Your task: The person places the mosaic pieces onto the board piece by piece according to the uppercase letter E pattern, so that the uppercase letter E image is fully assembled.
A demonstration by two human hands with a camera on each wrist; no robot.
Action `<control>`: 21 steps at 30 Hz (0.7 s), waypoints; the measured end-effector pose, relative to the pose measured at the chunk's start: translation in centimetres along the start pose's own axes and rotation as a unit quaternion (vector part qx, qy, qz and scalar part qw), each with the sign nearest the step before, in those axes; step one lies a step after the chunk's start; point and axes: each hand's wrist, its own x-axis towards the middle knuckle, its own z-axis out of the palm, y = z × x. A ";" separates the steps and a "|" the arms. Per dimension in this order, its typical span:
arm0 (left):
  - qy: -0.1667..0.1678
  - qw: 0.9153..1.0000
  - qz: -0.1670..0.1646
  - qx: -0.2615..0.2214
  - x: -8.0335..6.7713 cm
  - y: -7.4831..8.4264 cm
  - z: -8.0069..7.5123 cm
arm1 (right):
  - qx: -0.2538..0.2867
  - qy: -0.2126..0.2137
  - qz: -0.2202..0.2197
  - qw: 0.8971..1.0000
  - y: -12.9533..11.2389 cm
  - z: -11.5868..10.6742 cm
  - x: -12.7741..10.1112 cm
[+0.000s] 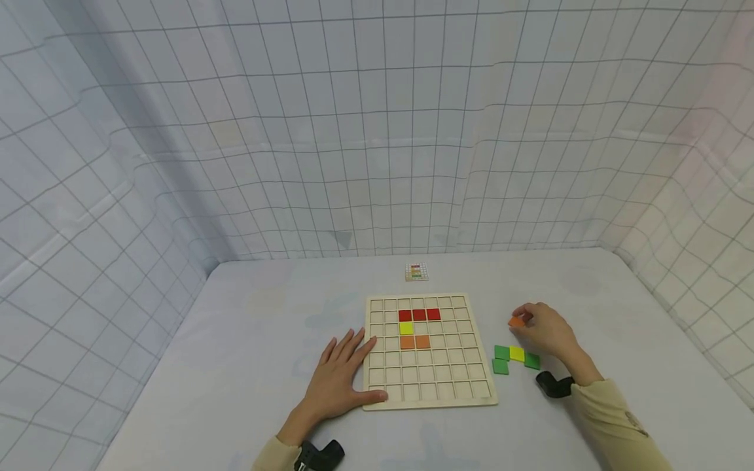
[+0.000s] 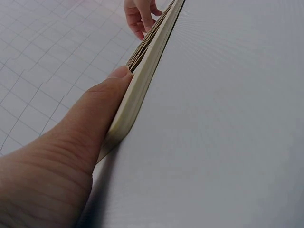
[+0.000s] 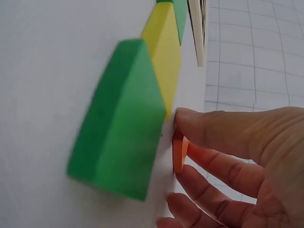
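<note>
In the head view my left hand (image 1: pixel 336 379) lies with spread, straight fingers on the left edge of a pale wooden grid board (image 1: pixel 432 394). Its thumb (image 2: pixel 90 107) presses on the board's near left corner in the left wrist view. Right of the board, my right hand (image 1: pixel 546 330) pinches an orange square tile (image 3: pixel 178 153) between thumb and fingertips. On the board sit a row of red tiles (image 1: pixel 419 315), one yellow tile (image 1: pixel 406 328) and two orange tiles (image 1: pixel 407 342). Just nearer than the right hand lie several green tiles (image 1: pixel 501 367) and a yellow tile (image 1: pixel 516 354).
A small card with a coloured grid pattern (image 1: pixel 416 272) lies beyond the board. White table cloth (image 1: pixel 265 340) covers the surface, and grid-patterned curtains (image 1: pixel 383 131) stand behind and at both sides. Each wrist wears a black camera (image 1: pixel 554 384).
</note>
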 end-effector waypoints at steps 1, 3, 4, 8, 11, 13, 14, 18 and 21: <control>0.000 1.000 0.000 0.000 0.0 0.0 0.0 | 0.000 -0.002 0.000 1.000 0.0 0.1 0.0; -0.001 1.000 0.000 -0.002 0.0 0.0 -0.1 | 0.001 -0.007 0.002 1.000 0.0 0.1 0.0; -0.001 1.000 0.001 -0.003 -0.1 0.0 -0.1 | 0.002 -0.008 0.006 1.000 0.0 0.1 0.0; -0.002 1.000 0.001 -0.004 -0.1 0.1 -0.1 | 0.004 -0.009 0.027 1.000 0.1 -0.1 -0.1; -0.003 1.000 0.001 -0.003 0.0 0.0 -0.1 | 0.005 -0.012 0.036 0.999 0.3 -0.2 0.0; -0.002 1.000 0.000 -0.005 0.0 0.0 0.0 | 0.007 -0.015 0.036 0.999 0.3 -0.1 0.0; -0.002 1.000 0.000 -0.006 0.0 0.0 0.0 | 0.010 -0.017 0.035 0.999 0.3 -0.1 0.0; -0.004 1.000 -0.003 -0.009 0.0 0.1 -0.1 | 0.025 -0.019 0.026 0.999 0.0 0.1 0.0; -0.006 1.000 -0.005 -0.008 0.0 0.1 -0.1 | 0.037 -0.014 0.022 0.999 -0.5 0.4 -0.1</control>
